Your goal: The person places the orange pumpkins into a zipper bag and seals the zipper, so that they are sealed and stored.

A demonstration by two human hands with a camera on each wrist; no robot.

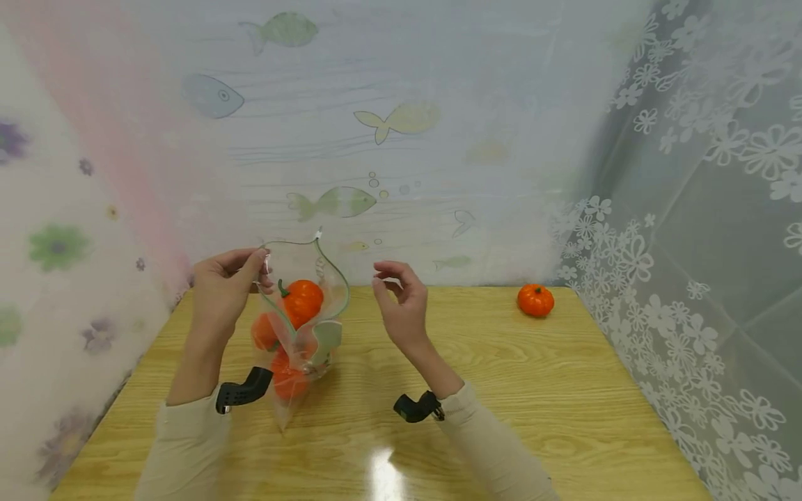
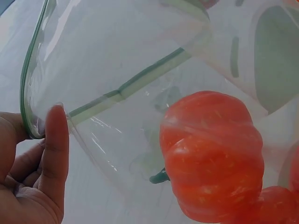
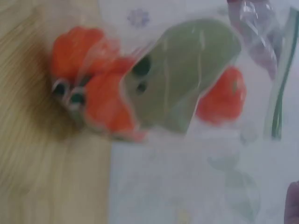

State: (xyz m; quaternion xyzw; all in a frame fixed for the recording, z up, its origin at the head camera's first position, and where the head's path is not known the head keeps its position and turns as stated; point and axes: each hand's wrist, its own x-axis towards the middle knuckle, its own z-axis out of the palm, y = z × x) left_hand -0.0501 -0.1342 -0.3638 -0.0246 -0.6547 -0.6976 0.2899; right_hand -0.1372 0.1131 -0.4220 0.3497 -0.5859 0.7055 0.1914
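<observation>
My left hand (image 1: 219,289) pinches the green-edged rim of a clear zip bag (image 1: 328,339) with thumb and fingers. The bag's mouth gapes upward, a small zip slider at its far side. Several small orange toy pumpkins (image 1: 303,303) are inside, the uppermost with a dark green stem. In the left wrist view one pumpkin (image 2: 212,156) shows through the film near the fingers. A printed green patch (image 3: 187,70) covers part of the bag in the right wrist view. To the right of the bag, apart from it, my right hand (image 1: 404,309) hangs with loosely bent fingers and holds nothing.
One more orange pumpkin (image 1: 535,300) sits at the back right of the wood-grain table (image 1: 501,390). Patterned curtains close in the table at the back, left and right. A dark wrist camera (image 1: 416,407) is strapped to each wrist.
</observation>
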